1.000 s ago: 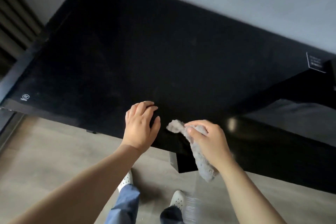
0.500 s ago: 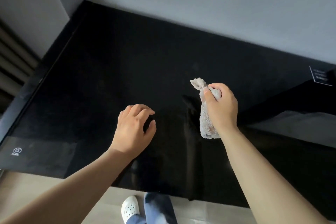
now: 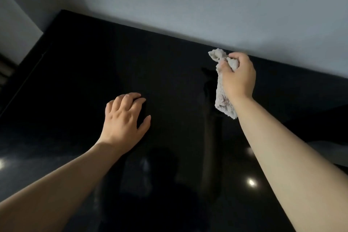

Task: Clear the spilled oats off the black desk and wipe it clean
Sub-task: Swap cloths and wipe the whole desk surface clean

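The glossy black desk (image 3: 90,73) fills most of the view and shows no oats that I can make out. My right hand (image 3: 238,79) grips a bunched grey cloth (image 3: 224,103) and holds it raised near the desk's far edge, with the cloth's loose end hanging down beside my wrist. My left hand (image 3: 124,118) rests on the desk near the middle, fingers bent with the tips on the surface, holding nothing.
A pale wall (image 3: 207,5) runs along the desk's far edge. The desk's left edge (image 3: 24,62) borders a dark gap. Bright light spots (image 3: 251,182) reflect on the near surface.
My right hand carried the cloth from the desk's near edge up and away toward the far edge. My left hand stayed on the desk. The view shifted forward over the desk.
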### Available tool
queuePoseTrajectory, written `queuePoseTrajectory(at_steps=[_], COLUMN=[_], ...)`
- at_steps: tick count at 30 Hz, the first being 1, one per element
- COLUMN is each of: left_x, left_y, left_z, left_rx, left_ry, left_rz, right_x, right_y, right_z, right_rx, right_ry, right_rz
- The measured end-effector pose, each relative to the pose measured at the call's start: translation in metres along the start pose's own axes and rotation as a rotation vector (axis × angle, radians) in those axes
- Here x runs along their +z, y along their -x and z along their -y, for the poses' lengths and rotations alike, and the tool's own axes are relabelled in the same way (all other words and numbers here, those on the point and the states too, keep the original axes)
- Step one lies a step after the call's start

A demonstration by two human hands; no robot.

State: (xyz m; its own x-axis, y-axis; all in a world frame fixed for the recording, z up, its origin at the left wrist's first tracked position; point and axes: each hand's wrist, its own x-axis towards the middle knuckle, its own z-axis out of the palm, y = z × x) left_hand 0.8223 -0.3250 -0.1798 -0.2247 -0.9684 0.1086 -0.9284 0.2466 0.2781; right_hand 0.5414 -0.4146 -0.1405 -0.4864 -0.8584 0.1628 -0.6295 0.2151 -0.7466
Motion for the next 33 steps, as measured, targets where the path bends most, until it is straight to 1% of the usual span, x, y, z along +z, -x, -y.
queuePoseTrajectory(at_steps=[3, 6, 8, 11, 15, 17, 19, 20, 21, 24, 25, 26, 28, 29, 30, 33], left_x=[0.004, 0.004, 0.004, 0.003, 0.003, 0.002, 0.001, 0.001, 0.001, 0.001, 0.001, 0.001, 0.002, 0.002, 0.002, 0.002], left_y=[0.001, -0.001, -0.001, -0.003, -0.004, -0.005, -0.004, -0.004, -0.004, -0.004, -0.004, -0.004, -0.004, -0.003, -0.003, -0.003], left_z=[0.002, 0.002, 0.001, 0.001, 0.0, 0.0, 0.001, 0.001, 0.001, 0.001, 0.002, 0.002, 0.002, 0.002, 0.002, 0.003], left_rx=[-0.003, -0.002, -0.004, -0.015, -0.019, -0.02, -0.021, -0.021, -0.021, -0.021, -0.021, -0.02, -0.018, -0.017, -0.018, -0.019], left_ry=[0.015, 0.057, 0.074, 0.078, 0.078, 0.074, 0.072, 0.07, 0.067, 0.07, 0.071, 0.071, 0.07, 0.069, 0.068, 0.061], left_rz=[-0.039, -0.06, -0.061, -0.056, -0.032, -0.021, -0.011, -0.008, -0.005, 0.0, 0.001, 0.001, -0.003, -0.005, -0.007, -0.007], right_x=[0.017, 0.036, 0.049, 0.059, 0.049, 0.04, 0.032, 0.028, 0.026, 0.03, 0.034, 0.039, 0.047, 0.05, 0.05, 0.043], right_y=[-0.044, -0.078, -0.08, -0.058, -0.012, 0.01, 0.02, 0.016, 0.008, -0.035, -0.048, -0.058, -0.064, -0.058, -0.048, -0.002], right_z=[-0.004, -0.007, -0.007, -0.003, -0.008, -0.011, -0.011, -0.01, -0.008, -0.009, -0.009, -0.008, -0.006, -0.004, -0.004, -0.011], right_rx=[-0.047, -0.05, -0.065, -0.19, -0.387, -0.419, -0.388, -0.363, -0.343, -0.223, -0.166, -0.11, -0.053, -0.069, -0.13, -0.382], right_ry=[0.104, 0.185, 0.254, 0.38, 0.303, 0.256, 0.157, 0.098, 0.065, 0.144, 0.188, 0.224, 0.249, 0.237, 0.241, 0.348], right_rz=[0.031, 0.083, 0.112, 0.106, 0.219, 0.3, 0.375, 0.37, 0.321, 0.103, 0.087, 0.107, 0.188, 0.218, 0.228, 0.165])
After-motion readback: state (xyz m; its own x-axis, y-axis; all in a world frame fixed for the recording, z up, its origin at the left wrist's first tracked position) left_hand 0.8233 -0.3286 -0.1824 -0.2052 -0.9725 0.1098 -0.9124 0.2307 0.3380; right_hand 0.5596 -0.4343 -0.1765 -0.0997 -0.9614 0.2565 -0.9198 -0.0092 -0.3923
